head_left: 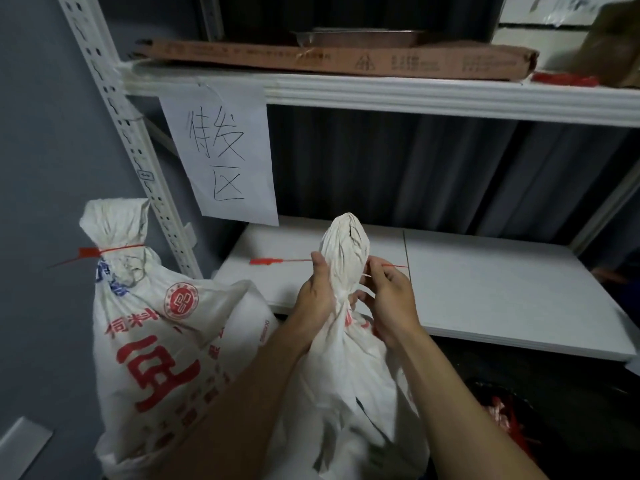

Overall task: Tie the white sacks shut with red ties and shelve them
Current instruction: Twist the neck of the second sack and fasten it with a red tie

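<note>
**sackwatcher:** ok so the white sack [346, 368] is being held upright just in front of the lower shelf [485, 299], not on it yet. The gathered neck is being gripped by the left hand [313, 299], with the fingers wrapped tight round the cloth.

**shelfguy:** and the red tie [277, 260]?

**sackwatcher:** it's being run across the neck at about finger level. The flat tag end is being left sticking out to the left over the shelf. The thin tail is being pinched by the right hand [389, 303] between thumb and fingertips, with a bit poking out to the right. Whether it's being looped all the way round can't be told, that part is being hidden by the hands.

**shelfguy:** the other one?

**sackwatcher:** the printed sack [149, 358], white with red lettering, is being propped just beside it on the left, by the shelf upright [162, 216]. Its neck is already being cinched by a second red tie [117, 250]. A handwritten paper sign [221, 154] is being hung from the upper shelf [415, 95]. A flat cardboard box [329, 58] and some loose red ties [564, 79] are being stored up there.
</note>
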